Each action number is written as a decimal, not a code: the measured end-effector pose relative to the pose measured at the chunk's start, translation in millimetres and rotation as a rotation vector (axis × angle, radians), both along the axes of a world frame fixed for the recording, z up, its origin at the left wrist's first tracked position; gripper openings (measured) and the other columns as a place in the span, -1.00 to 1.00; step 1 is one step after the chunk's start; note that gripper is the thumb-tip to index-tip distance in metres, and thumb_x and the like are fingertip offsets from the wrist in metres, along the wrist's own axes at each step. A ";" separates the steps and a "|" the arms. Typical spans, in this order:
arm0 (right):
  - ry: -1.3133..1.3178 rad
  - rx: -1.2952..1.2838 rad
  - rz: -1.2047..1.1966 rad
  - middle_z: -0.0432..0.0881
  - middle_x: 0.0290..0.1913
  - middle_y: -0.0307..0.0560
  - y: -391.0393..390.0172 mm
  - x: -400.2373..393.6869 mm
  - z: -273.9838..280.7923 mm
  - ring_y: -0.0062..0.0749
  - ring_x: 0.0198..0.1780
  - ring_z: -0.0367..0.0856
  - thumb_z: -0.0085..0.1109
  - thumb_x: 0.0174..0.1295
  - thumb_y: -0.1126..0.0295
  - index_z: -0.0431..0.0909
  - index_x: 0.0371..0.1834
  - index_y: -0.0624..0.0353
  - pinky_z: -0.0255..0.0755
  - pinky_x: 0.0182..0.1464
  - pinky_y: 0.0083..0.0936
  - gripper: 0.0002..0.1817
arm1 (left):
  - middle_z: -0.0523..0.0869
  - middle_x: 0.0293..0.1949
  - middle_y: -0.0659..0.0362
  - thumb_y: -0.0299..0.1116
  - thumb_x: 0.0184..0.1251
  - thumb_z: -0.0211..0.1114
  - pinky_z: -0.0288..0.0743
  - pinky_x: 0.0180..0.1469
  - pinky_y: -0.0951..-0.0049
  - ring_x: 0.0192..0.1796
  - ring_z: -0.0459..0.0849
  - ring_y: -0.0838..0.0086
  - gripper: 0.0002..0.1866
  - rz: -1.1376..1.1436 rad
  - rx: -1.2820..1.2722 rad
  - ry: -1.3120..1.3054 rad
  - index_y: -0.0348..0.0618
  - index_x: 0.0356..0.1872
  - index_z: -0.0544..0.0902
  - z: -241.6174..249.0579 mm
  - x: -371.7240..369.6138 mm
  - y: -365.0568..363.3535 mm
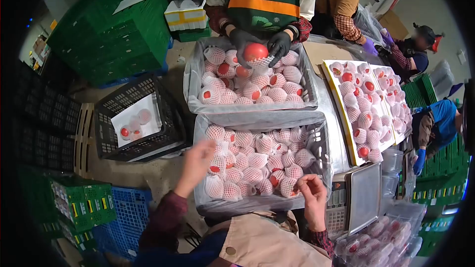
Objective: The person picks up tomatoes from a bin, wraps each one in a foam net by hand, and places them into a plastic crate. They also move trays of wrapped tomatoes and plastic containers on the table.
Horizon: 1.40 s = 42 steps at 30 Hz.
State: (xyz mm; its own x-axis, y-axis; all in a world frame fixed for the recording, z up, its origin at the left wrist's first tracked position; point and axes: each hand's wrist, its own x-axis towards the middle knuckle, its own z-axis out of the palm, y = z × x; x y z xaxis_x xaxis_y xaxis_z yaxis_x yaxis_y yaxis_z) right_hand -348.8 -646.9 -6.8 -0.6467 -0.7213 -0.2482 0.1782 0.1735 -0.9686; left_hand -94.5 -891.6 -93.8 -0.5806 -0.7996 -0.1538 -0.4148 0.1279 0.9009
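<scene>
My left hand [195,164] is over the left edge of the near crate, its fingers smeared by motion. My right hand [313,195] is at the crate's right side with fingers curled and thumb drawn in. Its fingertips are beside a red fruit in a white foam net [289,187]; what they pinch, if anything, I cannot make out. The near crate [324,143], lined with clear plastic, holds many netted red fruits. Behind it, a second lined crate [189,81] holds more. Over that one, a co-worker's dark-gloved hands [279,44] hold a red fruit [256,52] partly in its net.
On the left stands a black crate [106,141] with a few fruits on white sheeting. Green crates [114,34] are stacked behind it. White trays [336,86] of netted fruit lie to the right, near a metal scale [365,198]. Several other people work at the right.
</scene>
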 end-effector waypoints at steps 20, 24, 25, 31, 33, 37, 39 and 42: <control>0.378 -0.040 0.133 0.58 -0.06 -0.13 -28.1 26.2 -18.3 -0.46 -0.16 0.60 0.40 0.27 0.48 0.55 0.09 0.24 0.55 -0.10 -0.54 -0.65 | 0.52 0.07 0.20 -0.59 0.38 0.32 0.59 -0.08 0.47 -0.04 0.66 0.53 -0.57 -0.028 0.750 0.467 -0.14 0.20 0.44 8.9 -97.9 67.8; 0.644 0.004 0.023 0.50 -0.13 -0.08 -28.9 22.2 -17.4 -0.35 -0.23 0.56 0.41 0.23 0.48 0.56 0.07 0.26 0.56 -0.13 -0.53 -0.64 | 0.45 0.17 0.17 -0.56 0.45 0.30 0.51 0.14 0.49 0.19 0.50 0.56 -0.52 -0.014 0.828 0.587 -0.13 0.29 0.33 25.3 -116.7 101.2; 0.669 -0.007 -0.043 0.55 -0.14 -0.12 -26.3 20.0 -24.0 -0.45 -0.23 0.55 0.36 0.33 0.47 0.57 0.01 0.29 0.54 -0.14 -0.53 -0.74 | 0.41 0.21 0.17 -0.49 0.51 0.30 0.47 0.23 0.46 0.26 0.47 0.51 -0.50 -0.046 0.850 0.600 -0.13 0.34 0.28 32.2 -120.9 103.9; -0.363 -0.209 -0.126 0.66 -0.13 -0.25 -5.5 0.8 -39.1 -0.59 -0.13 0.62 0.14 0.54 0.44 0.58 -0.06 0.25 0.53 -0.06 -0.52 -0.89 | 0.55 0.24 0.07 -0.44 0.49 0.35 0.42 0.41 0.29 0.32 0.54 0.34 -0.46 -0.142 0.981 0.641 -0.27 0.38 0.36 24.8 -125.0 106.6; -0.664 -0.368 -0.229 0.66 -0.17 -0.25 -7.2 -2.8 -40.4 -0.56 -0.15 0.64 0.09 0.56 0.37 0.58 -0.07 0.23 0.54 -0.06 -0.48 -0.85 | 0.55 0.27 0.03 -0.44 0.45 0.36 0.44 0.42 0.20 0.33 0.55 0.29 -0.42 -0.158 1.146 0.668 -0.29 0.41 0.35 25.0 -116.1 102.7; -0.661 -0.269 -0.278 0.65 -0.18 -0.26 -4.1 -13.7 -49.0 -0.60 -0.19 0.61 0.07 0.57 0.35 0.57 -0.05 0.20 0.54 -0.07 -0.58 -0.84 | 0.58 0.26 0.02 -0.48 0.37 0.42 0.40 0.47 0.18 0.38 0.54 0.26 -0.35 -0.270 1.525 0.848 -0.34 0.42 0.36 30.7 -102.2 102.7; -0.443 -0.169 -0.241 0.64 -0.20 -0.25 0.6 -6.8 -58.6 -0.60 -0.22 0.58 0.05 0.59 0.35 0.56 -0.01 0.21 0.50 -0.13 -0.60 -0.83 | 0.59 0.25 0.03 -0.48 0.33 0.46 0.44 0.44 0.18 0.35 0.57 0.26 -0.34 -0.265 1.348 0.806 -0.34 0.40 0.37 50.3 -103.7 103.4; -0.305 -0.105 -0.147 0.64 -0.13 -0.19 3.1 0.0 -37.9 -0.62 -0.17 0.59 0.06 0.59 0.35 0.50 0.12 0.20 0.50 -0.14 -0.59 -0.81 | 0.61 0.22 0.06 -0.49 0.25 0.53 0.51 0.36 0.21 0.27 0.63 0.28 -0.32 -0.257 0.946 0.697 -0.35 0.35 0.39 70.6 -114.0 101.5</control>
